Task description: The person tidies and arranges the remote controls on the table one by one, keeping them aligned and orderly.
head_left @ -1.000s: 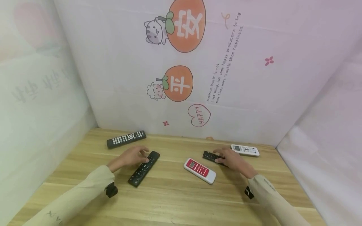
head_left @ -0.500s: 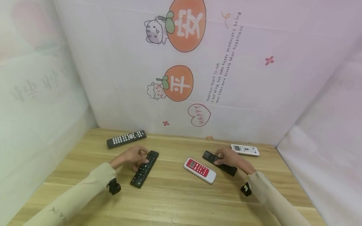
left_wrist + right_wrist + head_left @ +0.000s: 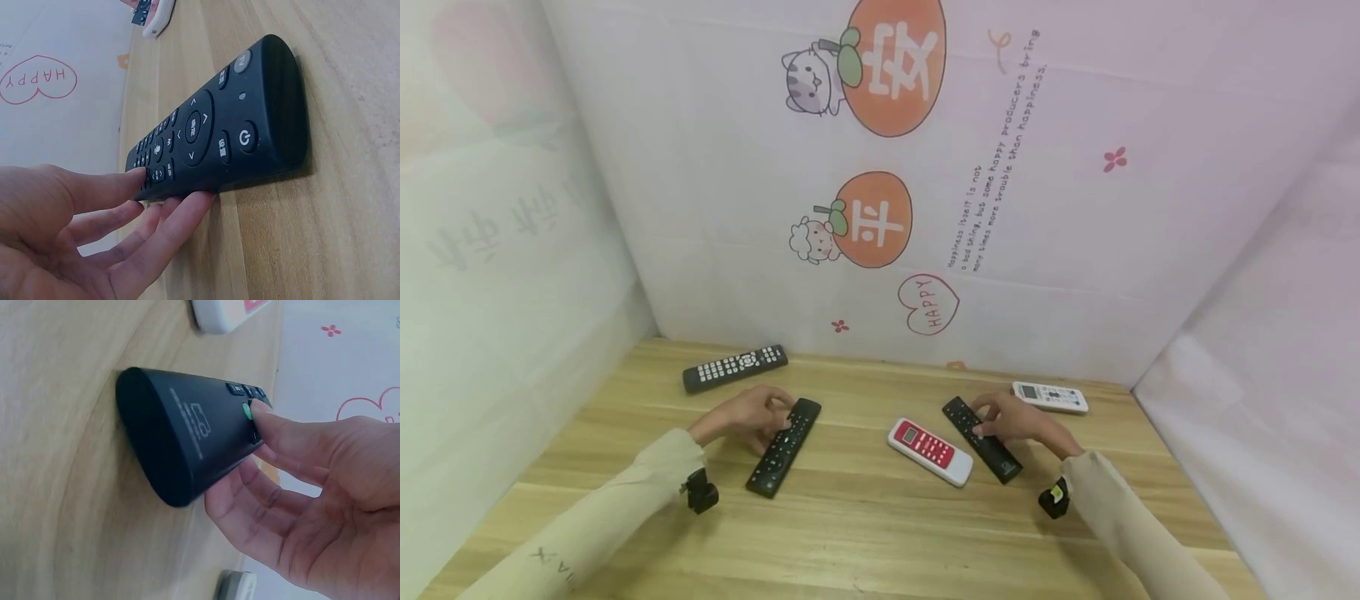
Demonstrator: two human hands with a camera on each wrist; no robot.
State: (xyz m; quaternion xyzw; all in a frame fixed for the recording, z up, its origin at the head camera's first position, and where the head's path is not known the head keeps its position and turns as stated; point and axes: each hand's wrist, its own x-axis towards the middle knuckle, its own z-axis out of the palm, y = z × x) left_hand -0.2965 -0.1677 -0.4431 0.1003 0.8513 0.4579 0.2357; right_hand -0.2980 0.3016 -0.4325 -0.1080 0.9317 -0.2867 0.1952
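Observation:
In the head view my left hand (image 3: 751,415) holds a black remote control (image 3: 773,467) that slants across the left-middle of the table. Up close in the left wrist view, the thumb lies on that remote's (image 3: 250,94) buttons and the fingers are at its lower side edge. My right hand (image 3: 1009,417) pinches a second black remote control (image 3: 998,458) on the right. Seen from the right wrist, the thumb presses near a green button on this remote (image 3: 169,431), while the fingers curl against its side and underside.
Between the hands lies a red and white remote (image 3: 929,452). A white remote (image 3: 1051,397) is just behind the right hand, and a black remote with white buttons (image 3: 735,368) sits at the back left. White printed cloth (image 3: 1037,317) walls off the wooden table (image 3: 850,533).
The right-hand remote has turned so its near end points more toward me, and more of it shows. The left-hand remote has shifted only slightly, and the left thumb stays on it.

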